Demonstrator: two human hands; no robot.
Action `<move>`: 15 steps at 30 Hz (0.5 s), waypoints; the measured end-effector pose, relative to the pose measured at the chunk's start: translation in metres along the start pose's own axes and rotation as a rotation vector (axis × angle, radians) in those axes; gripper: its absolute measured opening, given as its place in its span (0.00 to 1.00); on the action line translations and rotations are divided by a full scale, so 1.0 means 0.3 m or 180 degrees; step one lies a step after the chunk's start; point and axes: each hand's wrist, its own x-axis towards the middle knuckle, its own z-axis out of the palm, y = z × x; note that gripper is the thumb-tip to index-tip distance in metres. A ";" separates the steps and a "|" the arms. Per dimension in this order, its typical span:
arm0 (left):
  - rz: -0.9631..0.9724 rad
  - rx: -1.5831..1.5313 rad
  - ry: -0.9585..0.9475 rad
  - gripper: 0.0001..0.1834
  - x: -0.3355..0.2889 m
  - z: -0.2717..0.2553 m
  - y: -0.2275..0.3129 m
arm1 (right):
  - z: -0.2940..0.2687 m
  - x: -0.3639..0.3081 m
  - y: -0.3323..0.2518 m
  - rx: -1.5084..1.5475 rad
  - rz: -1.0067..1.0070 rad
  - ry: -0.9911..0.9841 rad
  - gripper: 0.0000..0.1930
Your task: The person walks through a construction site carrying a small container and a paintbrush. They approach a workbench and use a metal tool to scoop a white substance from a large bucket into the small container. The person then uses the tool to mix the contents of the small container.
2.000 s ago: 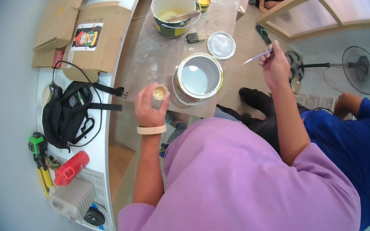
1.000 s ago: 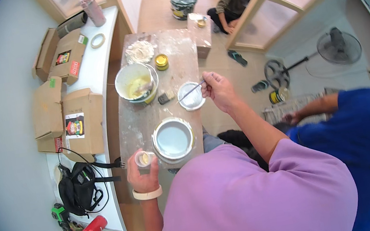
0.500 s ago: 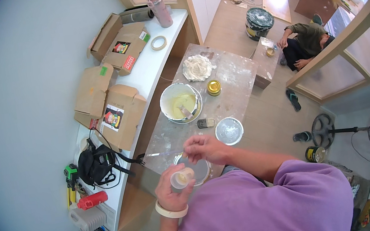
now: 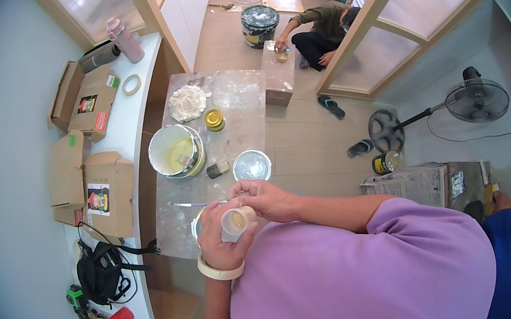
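My left hand (image 4: 217, 234) is wrapped round a small translucent plastic cup (image 4: 238, 220) with some cream-coloured matter inside. A roll of cream masking tape (image 4: 220, 270) circles my left wrist. Just beside the cup, the bent fingers of my right hand (image 4: 265, 199) pinch the end of a thin purple stick (image 4: 193, 204) that points left. Its gripped end is hidden by the fingers. Beneath my hands, a round rim (image 4: 197, 226) shows in part on the worktable. Beyond them stand a white bucket (image 4: 161, 167) of pale yellow paste and a round grey-white lid (image 4: 252, 166).
The stained worktable (image 4: 232, 90) also bears a plaster-like mound (image 4: 187, 103), a gold-lidded jar (image 4: 214, 120) and a small dark-and-clear block (image 4: 218, 169). Cardboard boxes (image 4: 112, 194) and a black bag (image 4: 101, 268) line the left shelf. A person (image 4: 324, 24) sits far right, near a standing fan (image 4: 476, 99).
The view has swung right, so the table appears further left. My right hand has come closer to the cup, and the stick now lies just above my left hand.
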 end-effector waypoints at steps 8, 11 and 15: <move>-0.0286 0.0197 0.0107 0.25 0.177 0.167 -0.043 | -0.237 0.107 -0.144 0.0358 0.0193 -0.0439 0.16; -0.0453 0.0125 0.0158 0.25 0.296 0.297 -0.087 | -0.387 0.172 -0.217 -0.0047 0.0284 -0.0903 0.14; -0.1826 -0.1281 0.0888 0.25 0.470 0.551 -0.070 | -0.615 0.203 -0.461 -0.0383 0.0629 -0.1359 0.14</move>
